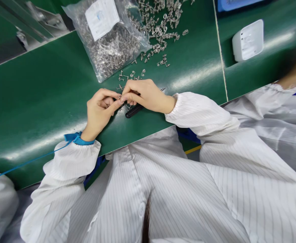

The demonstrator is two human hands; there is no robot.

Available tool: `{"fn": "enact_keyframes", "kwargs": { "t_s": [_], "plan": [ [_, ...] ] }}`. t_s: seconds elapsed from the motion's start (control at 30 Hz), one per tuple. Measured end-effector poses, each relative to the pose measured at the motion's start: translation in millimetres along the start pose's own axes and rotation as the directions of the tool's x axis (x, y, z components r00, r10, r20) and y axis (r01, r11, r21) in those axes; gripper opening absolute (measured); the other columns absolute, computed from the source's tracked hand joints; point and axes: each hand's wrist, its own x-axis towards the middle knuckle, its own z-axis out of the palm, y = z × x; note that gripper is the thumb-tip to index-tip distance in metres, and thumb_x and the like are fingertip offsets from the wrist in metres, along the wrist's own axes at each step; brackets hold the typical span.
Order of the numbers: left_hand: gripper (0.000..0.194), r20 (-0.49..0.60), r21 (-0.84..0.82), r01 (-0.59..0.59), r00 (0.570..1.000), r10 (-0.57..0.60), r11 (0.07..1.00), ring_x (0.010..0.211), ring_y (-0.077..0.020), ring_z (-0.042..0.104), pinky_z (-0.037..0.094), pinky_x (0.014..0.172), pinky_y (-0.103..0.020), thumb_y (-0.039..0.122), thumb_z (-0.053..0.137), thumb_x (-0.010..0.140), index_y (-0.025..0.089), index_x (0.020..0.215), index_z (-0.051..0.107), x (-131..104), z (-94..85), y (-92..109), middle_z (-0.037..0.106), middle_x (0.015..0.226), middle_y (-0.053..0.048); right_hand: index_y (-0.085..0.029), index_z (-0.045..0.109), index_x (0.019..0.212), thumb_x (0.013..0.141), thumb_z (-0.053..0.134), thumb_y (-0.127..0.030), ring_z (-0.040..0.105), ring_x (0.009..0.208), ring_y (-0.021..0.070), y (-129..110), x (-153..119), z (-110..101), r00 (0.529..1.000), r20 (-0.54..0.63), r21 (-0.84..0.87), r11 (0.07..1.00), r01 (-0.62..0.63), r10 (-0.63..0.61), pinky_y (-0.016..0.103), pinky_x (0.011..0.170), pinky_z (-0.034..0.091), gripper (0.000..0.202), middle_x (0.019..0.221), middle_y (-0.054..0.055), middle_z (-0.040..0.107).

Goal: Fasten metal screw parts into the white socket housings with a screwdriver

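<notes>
Nearest the body, a blue wrist strap (85, 141) circles the left wrist, its blue cord (31, 163) running off to the left; if the cord snagged, a tug could jerk that hand. Just ahead, a black-handled tool (132, 112) lies partly under the right hand (148, 96) — a shift of the palm could roll it or bring the wrist against its thin tip. The left hand (99, 107) has thumb and forefinger drawn together on a small metal spring (120, 97), and the right thumb and forefinger pinch at the same spot, with no clear gap. The exact grip is too small to tell; uneven pressure could make the piece spring away and be lost among the loose springs (163, 32) beyond. These lie close together, so tangling seems likely. Beside them, the plastic bag (109, 55) could spill more if nudged, should its mouth be open.
</notes>
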Motion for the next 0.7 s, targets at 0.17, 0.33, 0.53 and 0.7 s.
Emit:
{"fn": "enact_keyframes", "kwargs": {
  "t_s": [0.17, 0.33, 0.53, 0.7],
  "plan": [
    [0.028, -0.003, -0.047, -0.006, 1.0, 0.006, 0.999, 0.04, 0.001, 0.044, 0.027, 0.036, -0.015, 0.042, 0.083, 0.081, 0.021, 0.092, 0.068, 1.0, 2.1, -0.2, 0.067, 0.079, 0.002, -0.019, 0.063, 0.091, 0.102, 0.049, -0.033, 0.055, 0.077, 0.0112, -1.3, 1.2, -0.9, 0.999, -0.008, -0.181, 0.982, 0.044, -0.046, 0.026, 0.081, 0.047, 0.023, 0.087, 0.0, 0.067],
    [0.02, -0.012, -0.109, -0.015, 1.0, 0.014, 0.994, 0.04, 0.0002, 0.044, 0.026, 0.034, -0.017, 0.038, 0.079, 0.086, 0.025, 0.095, 0.068, 1.2, 2.5, -0.2, 0.07, 0.088, 0.001, -0.02, 0.064, 0.092, 0.104, 0.038, -0.047, 0.056, 0.081, 0.0099, -3.9, 3.2, -3.4, 0.999, 0.007, -0.202, 0.978, -0.049, 0.052, 0.024, 0.081, 0.044, 0.04, 0.088, 0.0, 0.067],
    [0.025, -0.052, -0.134, 0.016, 0.998, -0.024, 0.991, 0.039, 0.0017, 0.043, 0.027, 0.034, -0.017, 0.045, 0.076, 0.088, 0.027, 0.102, 0.064, 0.1, 1.7, -1.5, 0.068, 0.098, 0.0, -0.016, 0.06, 0.092, 0.104, 0.046, -0.037, 0.054, 0.078, 0.0091, -5.7, 2.3, -3.7, 0.999, -0.015, -0.158, 0.987, -0.037, 0.035, 0.023, 0.081, 0.042, 0.027, 0.083, 0.0, 0.061],
    [0.022, -0.042, -0.172, -0.009, 0.999, 0.001, 0.985, 0.037, 0.0001, 0.042, 0.026, 0.032, -0.02, 0.042, 0.076, 0.088, 0.027, 0.098, 0.064, 1.0, 2.8, 1.7, 0.069, 0.097, -0.001, -0.015, 0.059, 0.093, 0.104, 0.048, -0.035, 0.054, 0.077, 0.008, -3.4, 2.7, -3.2, 1.0, 0.001, -0.118, 0.993, 0.011, -0.011, 0.022, 0.08, 0.041, 0.024, 0.08, -0.002, 0.058]
  ]
}}
